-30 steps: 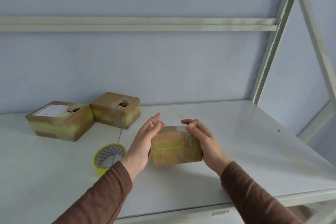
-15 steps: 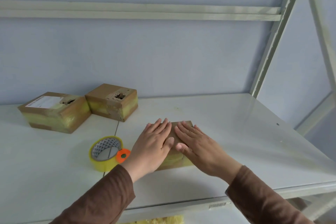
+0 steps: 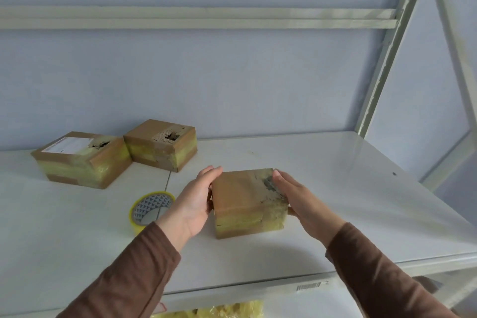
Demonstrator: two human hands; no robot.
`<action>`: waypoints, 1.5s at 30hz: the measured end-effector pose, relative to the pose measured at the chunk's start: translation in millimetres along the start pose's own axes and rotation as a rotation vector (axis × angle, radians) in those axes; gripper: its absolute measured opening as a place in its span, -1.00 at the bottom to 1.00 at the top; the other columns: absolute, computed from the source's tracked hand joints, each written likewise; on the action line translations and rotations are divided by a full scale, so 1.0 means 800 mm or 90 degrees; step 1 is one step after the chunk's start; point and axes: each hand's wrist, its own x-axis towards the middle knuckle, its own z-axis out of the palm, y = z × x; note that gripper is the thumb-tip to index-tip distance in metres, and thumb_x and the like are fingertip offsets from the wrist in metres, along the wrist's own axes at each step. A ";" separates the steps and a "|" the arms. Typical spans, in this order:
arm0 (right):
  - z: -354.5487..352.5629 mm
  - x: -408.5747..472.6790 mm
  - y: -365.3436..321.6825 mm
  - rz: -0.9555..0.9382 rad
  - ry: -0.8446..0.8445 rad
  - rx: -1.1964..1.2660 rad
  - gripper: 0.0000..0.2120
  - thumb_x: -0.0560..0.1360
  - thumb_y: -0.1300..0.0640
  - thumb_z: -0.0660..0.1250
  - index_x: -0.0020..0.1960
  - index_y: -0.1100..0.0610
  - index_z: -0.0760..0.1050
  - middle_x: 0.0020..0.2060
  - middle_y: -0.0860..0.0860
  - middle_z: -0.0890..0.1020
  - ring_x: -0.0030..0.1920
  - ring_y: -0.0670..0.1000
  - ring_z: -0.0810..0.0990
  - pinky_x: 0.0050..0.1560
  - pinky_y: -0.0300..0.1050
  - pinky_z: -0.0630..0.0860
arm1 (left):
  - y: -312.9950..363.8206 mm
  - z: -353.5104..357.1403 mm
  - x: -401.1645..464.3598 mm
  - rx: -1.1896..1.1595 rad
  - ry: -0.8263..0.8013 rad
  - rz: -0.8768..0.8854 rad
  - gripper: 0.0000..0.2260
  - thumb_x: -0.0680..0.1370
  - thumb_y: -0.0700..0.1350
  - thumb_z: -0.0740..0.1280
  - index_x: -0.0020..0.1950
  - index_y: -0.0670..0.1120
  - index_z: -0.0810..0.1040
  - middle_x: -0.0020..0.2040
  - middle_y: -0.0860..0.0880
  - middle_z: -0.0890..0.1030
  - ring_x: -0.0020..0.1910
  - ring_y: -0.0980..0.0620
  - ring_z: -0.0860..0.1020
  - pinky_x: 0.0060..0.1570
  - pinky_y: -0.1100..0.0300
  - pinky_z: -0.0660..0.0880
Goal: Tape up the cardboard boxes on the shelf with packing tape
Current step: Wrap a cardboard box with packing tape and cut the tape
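Small cardboard box (image 3: 249,202) on shelf (image 3: 361,188), centre-front, top face now uncovered; half a second ago both palms lay flat on top of it. Yellowish tape band around lower sides, torn grey patch at far right top corner.

Left hand (image 3: 194,201) moved off the top to the box's left side: palm facing the box, fingers (image 3: 210,173) straight and held together, tips at far top-left corner, touching the side. Forearm in brown sleeve (image 3: 134,276) rising from lower left.

Right hand (image 3: 300,201) likewise moved to the right side: fingers straight, close together, tips against the torn corner, thumb low beside the box's right face. Box flanked by flat hands, no fingers curled round it (contact of right palm not clear).

Tape roll (image 3: 151,208) flat on shelf just left of left wrist, partly hidden by it. Two taped boxes, touching each other, at far left: left box (image 3: 82,160) with white label, rear box (image 3: 161,144) with torn top.
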 end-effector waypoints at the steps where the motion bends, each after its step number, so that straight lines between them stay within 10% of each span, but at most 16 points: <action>1: 0.003 -0.001 -0.002 -0.023 0.025 0.030 -0.52 0.61 -0.30 0.21 0.42 -0.07 0.44 0.29 -0.09 0.60 0.31 -0.04 0.56 0.41 0.07 0.45 | 0.001 0.003 0.001 0.001 0.016 0.033 -0.63 0.65 0.03 0.32 0.44 -0.03 0.47 0.25 -0.01 0.59 0.30 0.00 0.53 0.38 0.01 0.42; 7: 0.014 -0.004 0.008 -0.135 0.173 0.198 -0.82 0.63 0.07 0.37 0.13 0.07 0.41 0.14 0.11 0.57 0.08 0.03 0.56 0.01 -0.07 0.50 | -0.019 0.011 -0.009 0.019 0.085 0.232 -0.75 0.55 -0.15 0.46 0.22 -0.01 0.59 0.21 0.04 0.60 0.29 0.08 0.52 0.22 0.16 0.42; 12: 0.014 0.001 0.014 -0.122 0.122 0.131 -0.43 0.41 0.10 0.36 0.39 -0.13 0.34 0.40 -0.13 0.43 0.40 -0.10 0.43 0.24 -0.12 0.52 | -0.018 0.007 0.004 0.118 0.095 0.155 -0.37 0.46 -0.21 0.43 0.48 0.14 0.39 0.47 0.06 0.36 0.49 0.07 0.30 0.28 0.18 0.28; 17: 0.013 0.014 -0.004 -0.001 0.025 0.198 -0.45 0.43 0.02 0.38 0.41 -0.14 0.41 0.21 0.05 0.66 0.16 0.07 0.68 0.10 -0.04 0.62 | -0.010 0.020 0.018 0.098 0.048 0.023 -0.42 0.41 -0.06 0.52 0.41 0.07 0.49 0.36 -0.03 0.54 0.37 -0.08 0.49 0.47 -0.10 0.34; 22: 0.027 0.024 0.001 -0.011 0.098 0.240 -0.82 0.65 0.04 0.34 0.24 -0.08 0.50 -0.13 0.00 0.72 -0.19 0.04 0.71 -0.22 0.00 0.64 | -0.019 0.019 0.030 0.036 0.050 0.039 -0.68 0.49 -0.16 0.54 0.20 -0.10 0.55 0.00 -0.07 0.75 -0.07 -0.02 0.74 -0.25 0.13 0.63; 31: 0.018 0.016 -0.002 -0.070 0.066 0.198 -0.79 0.61 0.06 0.39 0.21 -0.04 0.46 -0.06 0.04 0.69 -0.12 0.05 0.69 -0.15 0.02 0.63 | -0.018 0.018 0.020 0.046 0.014 0.104 -0.73 0.47 -0.10 0.55 0.08 -0.08 0.56 0.00 -0.08 0.73 -0.10 0.01 0.72 -0.27 0.16 0.60; 35: 0.001 0.004 -0.005 -0.189 0.037 0.123 -0.77 0.51 -0.07 0.40 -0.05 0.05 0.45 0.08 -0.07 0.64 0.05 -0.04 0.60 0.04 -0.05 0.52 | -0.021 0.021 0.005 0.031 -0.036 0.187 -0.74 0.56 0.07 0.40 -0.04 -0.12 0.53 0.31 0.08 0.64 0.24 0.03 0.61 0.18 -0.02 0.56; 38: -0.006 0.001 0.014 -0.275 0.019 0.035 -0.81 0.55 0.09 0.40 -0.13 0.12 0.42 0.15 0.00 0.62 0.10 -0.04 0.57 0.10 -0.10 0.47 | -0.043 0.024 -0.005 0.286 -0.019 0.307 -0.97 0.62 -0.18 0.38 0.03 -0.09 0.55 0.49 0.22 0.43 0.51 0.27 0.31 0.53 0.09 0.21; 41: -0.015 -0.002 0.034 -0.291 -0.005 -0.088 -0.83 0.59 0.23 0.41 0.15 0.10 0.52 0.34 -0.06 0.54 0.38 -0.15 0.47 0.35 -0.14 0.46 | -0.056 0.026 -0.010 0.457 -0.020 0.368 -0.60 0.60 -0.25 0.38 0.35 0.14 0.52 0.60 0.20 0.22 0.60 0.30 0.06 0.56 0.16 0.08; 45: -0.029 0.002 0.023 -0.307 0.007 -0.297 -0.40 0.59 -0.22 0.28 0.58 -0.06 0.31 0.61 -0.21 0.19 0.60 -0.29 -0.03 0.57 -0.29 0.01 | -0.036 0.032 0.002 0.591 0.001 0.351 -0.51 0.67 -0.02 0.31 0.60 0.17 0.29 0.66 0.23 0.02 0.61 0.31 -0.18 0.60 0.10 -0.01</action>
